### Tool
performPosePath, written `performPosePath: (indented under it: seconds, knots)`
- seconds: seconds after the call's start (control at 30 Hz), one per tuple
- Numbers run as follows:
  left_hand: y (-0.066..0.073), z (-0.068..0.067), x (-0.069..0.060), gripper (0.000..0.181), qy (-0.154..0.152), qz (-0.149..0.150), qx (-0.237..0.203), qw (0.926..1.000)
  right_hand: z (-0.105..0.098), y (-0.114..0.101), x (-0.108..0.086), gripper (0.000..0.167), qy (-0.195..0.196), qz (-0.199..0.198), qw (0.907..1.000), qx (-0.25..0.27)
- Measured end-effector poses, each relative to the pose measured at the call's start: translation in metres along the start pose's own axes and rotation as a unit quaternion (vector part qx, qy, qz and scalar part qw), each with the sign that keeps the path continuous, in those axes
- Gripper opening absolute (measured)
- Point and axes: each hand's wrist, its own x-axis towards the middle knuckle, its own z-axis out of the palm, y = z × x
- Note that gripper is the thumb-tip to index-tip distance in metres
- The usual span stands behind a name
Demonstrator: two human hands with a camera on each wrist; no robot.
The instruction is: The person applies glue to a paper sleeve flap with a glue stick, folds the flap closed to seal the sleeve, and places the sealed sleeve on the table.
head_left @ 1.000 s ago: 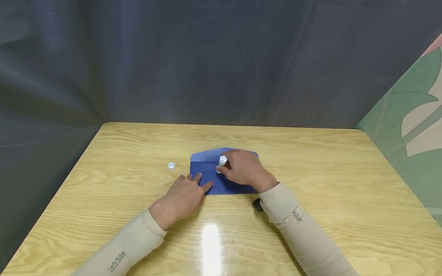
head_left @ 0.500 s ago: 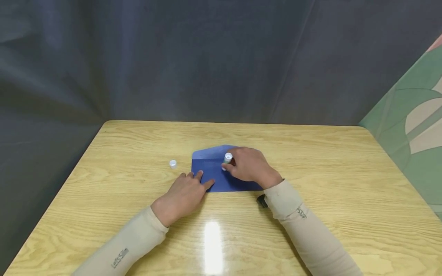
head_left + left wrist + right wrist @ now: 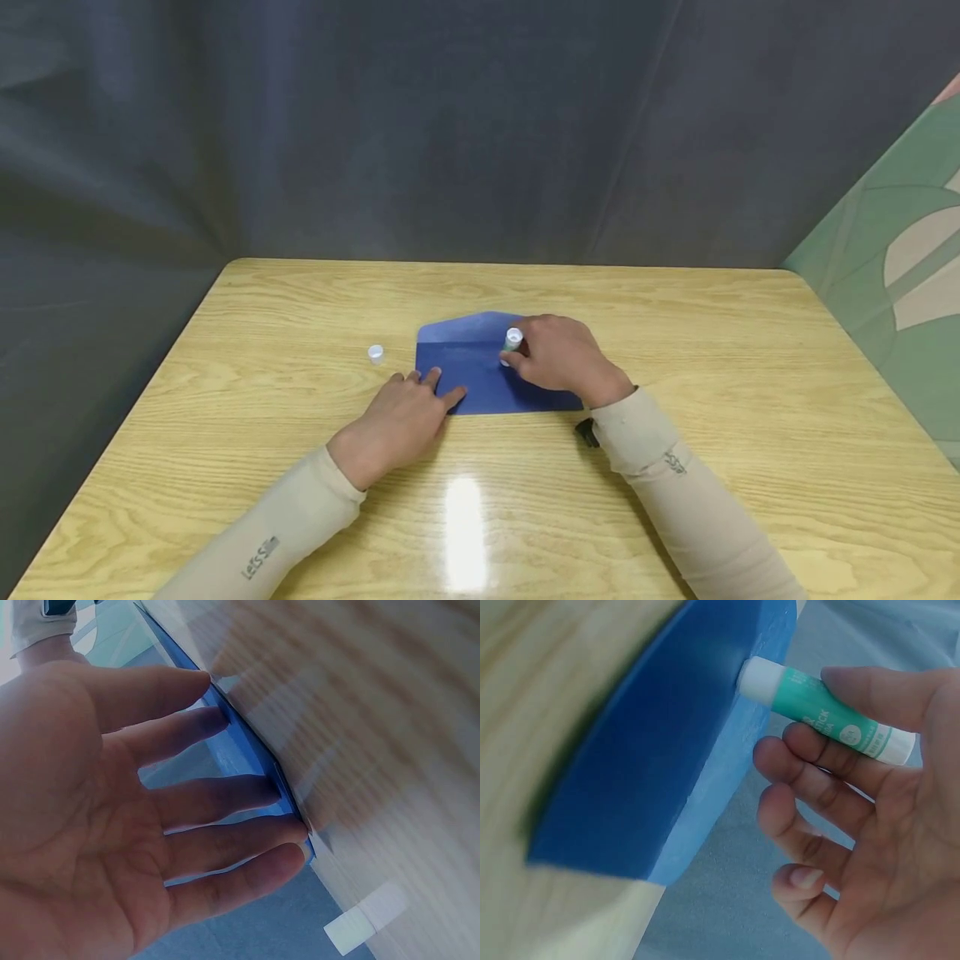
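Note:
A blue envelope (image 3: 480,387) lies on the table with its lighter flap (image 3: 468,326) folded out toward the far side. My right hand (image 3: 562,354) pinches a glue stick (image 3: 512,342) between thumb and fingers. In the right wrist view the glue stick (image 3: 829,709) has a green label, and its white end touches the envelope (image 3: 645,742) near the flap's fold. With fingers spread, my left hand (image 3: 397,421) presses on the envelope's near left part. The left wrist view shows its fairly straight fingers (image 3: 225,802) along the envelope's edge.
A small white cap (image 3: 376,354) stands on the wooden table (image 3: 300,317), left of the envelope. Dark cloth (image 3: 450,133) hangs behind the table's far edge. A green patterned surface (image 3: 911,275) is at the right.
My right hand has slid to the right along the envelope with the glue stick. The left hand keeps its place on the envelope, and the head view has shifted slightly.

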Motion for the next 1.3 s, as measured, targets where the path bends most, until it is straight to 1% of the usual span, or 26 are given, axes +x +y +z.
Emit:
performPosePath:
  seconds: [0.2, 0.43, 0.6, 0.8, 0.97, 1.1, 1.3]
  knots:
    - [-0.001, -0.001, -0.002, 0.041, 0.004, 0.000, -0.009, 1.0000, -0.002, 0.004, -0.003, 0.030, 0.000, -0.001, 1.0000, -0.003]
    - [-0.002, -0.002, -0.004, 0.041, -0.002, -0.003, -0.014, 0.9999, -0.011, 0.003, -0.006, 0.025, 0.000, 0.011, 0.9999, 0.010]
    - [-0.002, -0.002, -0.003, 0.041, 0.000, -0.001, -0.016, 0.9999, -0.015, 0.003, -0.007, 0.026, 0.008, 0.014, 0.9997, 0.019]
    - [-0.002, 0.000, -0.002, 0.041, 0.007, 0.003, -0.009, 0.9999, -0.017, 0.006, -0.010, 0.026, 0.029, 0.016, 0.9977, 0.058]
    - [-0.004, -0.001, -0.001, 0.042, 0.011, 0.014, 0.002, 0.9998, -0.022, 0.008, -0.014, 0.023, 0.052, 0.005, 0.9943, 0.093]
    - [-0.007, -0.004, 0.001, 0.043, 0.002, 0.019, 0.003, 0.9998, -0.024, 0.009, -0.016, 0.021, 0.059, -0.005, 0.9917, 0.114]
    - [-0.009, -0.006, 0.003, 0.047, -0.024, 0.010, -0.007, 0.9996, -0.025, 0.005, -0.015, 0.020, 0.056, -0.006, 0.9893, 0.134]
